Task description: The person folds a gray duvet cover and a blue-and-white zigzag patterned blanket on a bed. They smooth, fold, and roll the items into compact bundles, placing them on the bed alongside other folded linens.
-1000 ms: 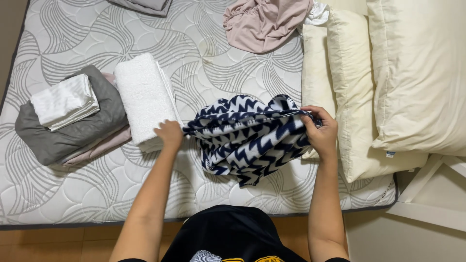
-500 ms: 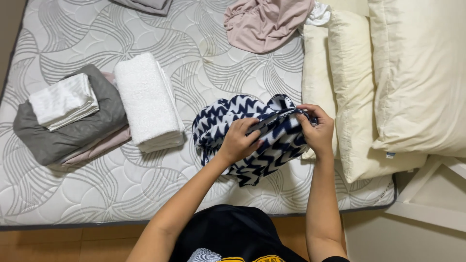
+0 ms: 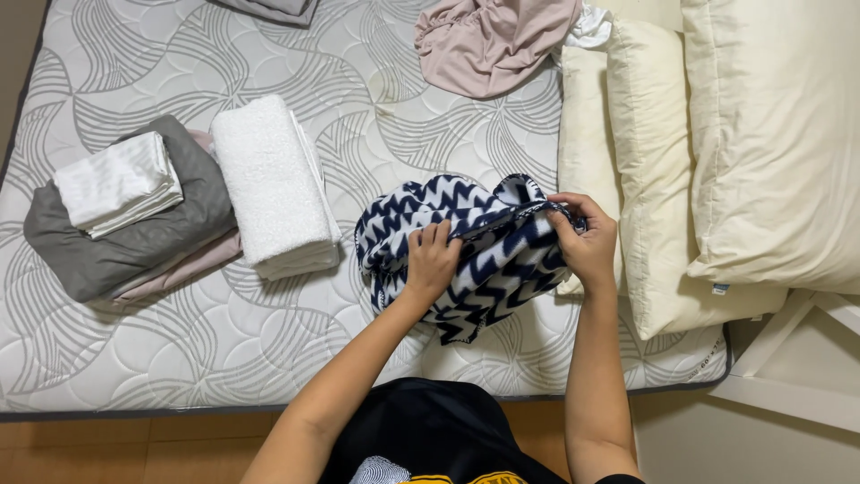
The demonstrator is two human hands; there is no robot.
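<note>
Item: navy-and-white zigzag fleece (image 3: 484, 255) is lying bunched on the mattress (image 3: 269, 350), just beside the cream pillows (image 3: 645, 179)
Left hand (image 3: 432, 262): grip is pinching a fold near the fleece's middle
Right hand (image 3: 587, 242): grip is clenching the top edge at the pillow side
Nearby: white rolled towel (image 3: 273, 188) and grey folded stack (image 3: 134, 224) are sitting to the left, apart from the fleece
Risk: bulky fleece is likely slipping out of the pinch, so folds may be going uneven; a wide sweep could nudge the towel
</note>
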